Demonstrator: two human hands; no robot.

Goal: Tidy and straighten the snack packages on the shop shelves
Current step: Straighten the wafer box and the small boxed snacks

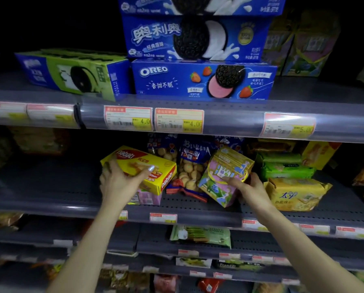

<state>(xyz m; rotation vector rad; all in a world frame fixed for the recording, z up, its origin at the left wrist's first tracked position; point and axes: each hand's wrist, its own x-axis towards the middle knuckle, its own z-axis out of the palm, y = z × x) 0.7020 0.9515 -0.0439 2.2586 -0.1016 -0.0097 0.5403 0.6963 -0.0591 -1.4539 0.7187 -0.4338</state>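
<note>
Yellow Nabati wafer box (144, 169): one, on the middle shelf (50, 187), left of centre. Left hand (118, 182) grips its near-left end, fingers spread over the top face, thumb side hidden below. Box is tilted, left end raised off the shelf; long axis runs from back-left to front-right, red end flap facing the front edge. A small pink pack (147, 197) lies under its near corner.

Pink-and-gold pouch (223, 175): one, right of centre on the same shelf. Right hand (249, 187) holds its lower right edge, fingers curled round it. Pouch stands tilted, top leaning back and right, long axis roughly upright; bottom corner close to the front edge.

Between the two: blue biscuit bags (189, 163), three tops visible, standing at the back, round biscuits showing through.

Right of the pouch: green packs (284, 166), two stacked flat, long axes along the shelf; one yellow cracker pack (296, 194) in front of them, near the front edge.

Upper shelf (219, 115): blue Oreo boxes (204, 81), three stacked flat, fronts facing out; one green Oreo box (75, 72) to their left, turned at an angle to the front edge. Three price tags (179, 120) read clearly on its front edge.

Lower shelf: one green wafer pack (202, 235) lying flat.
</note>
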